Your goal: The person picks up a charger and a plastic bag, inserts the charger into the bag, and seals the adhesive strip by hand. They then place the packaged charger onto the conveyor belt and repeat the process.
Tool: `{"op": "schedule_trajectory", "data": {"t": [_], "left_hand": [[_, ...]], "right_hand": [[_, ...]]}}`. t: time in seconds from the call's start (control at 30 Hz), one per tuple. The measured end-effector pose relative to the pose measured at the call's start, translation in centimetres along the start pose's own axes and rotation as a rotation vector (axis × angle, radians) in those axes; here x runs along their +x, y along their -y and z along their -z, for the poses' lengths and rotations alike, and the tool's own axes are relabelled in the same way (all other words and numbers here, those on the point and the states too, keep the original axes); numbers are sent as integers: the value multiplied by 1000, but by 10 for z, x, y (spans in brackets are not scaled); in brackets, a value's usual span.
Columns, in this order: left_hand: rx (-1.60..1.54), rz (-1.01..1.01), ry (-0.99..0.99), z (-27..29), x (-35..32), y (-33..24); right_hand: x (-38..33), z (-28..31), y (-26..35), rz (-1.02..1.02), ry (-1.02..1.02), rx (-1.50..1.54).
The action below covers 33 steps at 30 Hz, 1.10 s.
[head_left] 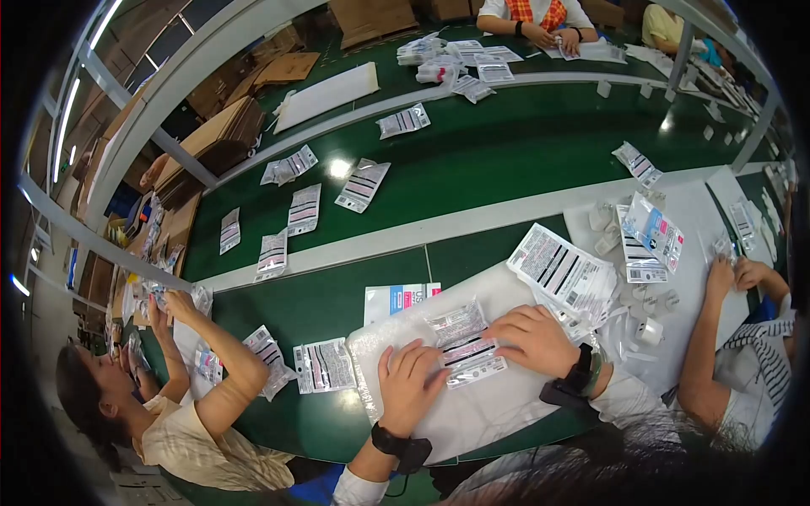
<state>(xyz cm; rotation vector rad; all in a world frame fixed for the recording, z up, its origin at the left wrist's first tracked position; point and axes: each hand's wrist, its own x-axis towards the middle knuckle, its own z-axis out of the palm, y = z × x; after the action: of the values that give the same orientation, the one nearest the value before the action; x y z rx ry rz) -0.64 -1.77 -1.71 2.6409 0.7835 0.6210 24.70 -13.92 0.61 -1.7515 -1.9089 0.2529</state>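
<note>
White sheet (498,415), glossy striped pouch (464,337)

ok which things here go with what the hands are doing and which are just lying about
Seem to belong:
- silver pouch between the left hand and right hand
- white sheet under it
- pile of printed pouches

Probably just lying about:
- brown cardboard
- white panel

Two bare hands over the desk (329,422), backs upward. The left forearm (368,465) crosses the near edge, its left hand (408,388) pointing toward the far edge. The right forearm (623,395) slants in farther right, its right hand (537,339) pointing leftward, fingers loosely bent. The hands stand apart.
</note>
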Motion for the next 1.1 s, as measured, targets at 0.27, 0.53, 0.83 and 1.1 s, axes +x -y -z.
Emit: {"op": "schedule_trajectory", "data": {"t": [0.27, 0.53, 0.83, 1.1], "left_hand": [[70, -3, -82, 13, 2, 1], [-148, 154, -79, 10, -1, 8], [-142, 109, -42, 3, 2, 12], [2, 42, 43, 4, 6, -3]], "right_hand": [[-10, 15, 3, -17, -71, -188], [59, 17, 23, 120, -161, -159], [121, 91, -46, 88, -478, -490], [-31, 61, -94, -106, -125, -555]]}}
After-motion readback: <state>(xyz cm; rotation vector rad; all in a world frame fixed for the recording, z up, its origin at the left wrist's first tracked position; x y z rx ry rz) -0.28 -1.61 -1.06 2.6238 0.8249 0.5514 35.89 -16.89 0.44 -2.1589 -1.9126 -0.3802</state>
